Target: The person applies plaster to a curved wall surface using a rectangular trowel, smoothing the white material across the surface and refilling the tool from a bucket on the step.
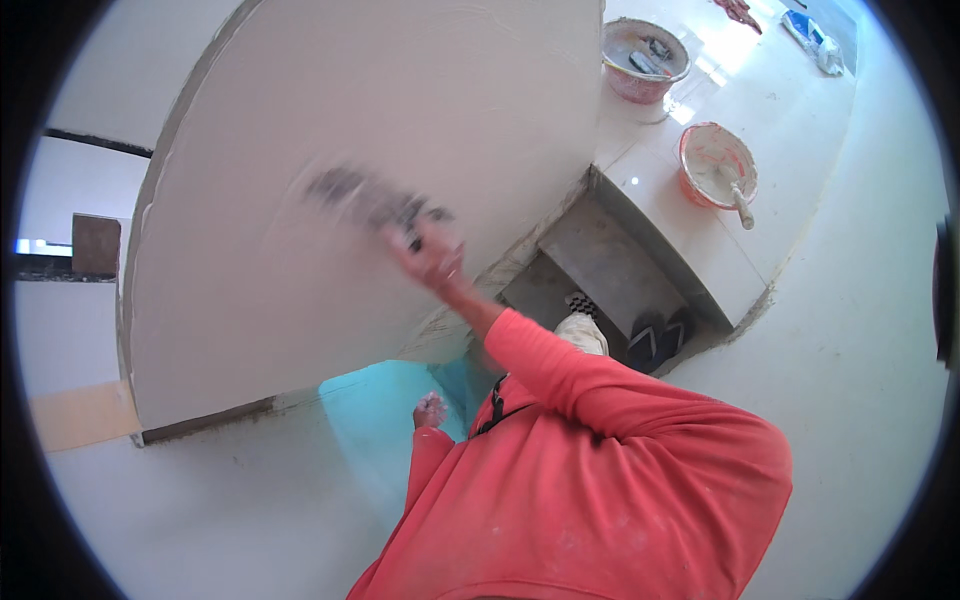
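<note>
A large pale plastered panel (400, 90) with a curved left edge fills the upper left. My right hand (432, 258) is closed round the handle of a plastering trowel (355, 195), its blade against the panel's smooth surface. Motion smears both the trowel and the fingers, so the blade's exact outline is unclear. Lower down, near my waist, my left hand (430, 410) hangs beside the panel's bottom edge. Its fingers are loosely bent and a little apart, spotted with white, and nothing shows in them.
On the glossy tiled floor at upper right stand a red bucket (645, 88) with tools in it and an orange bucket (700, 190) with a brush-like handled tool. Dark sandals (645, 345) rest on a grey step (615, 260). A blue-and-white bag (815, 42) lies farther off.
</note>
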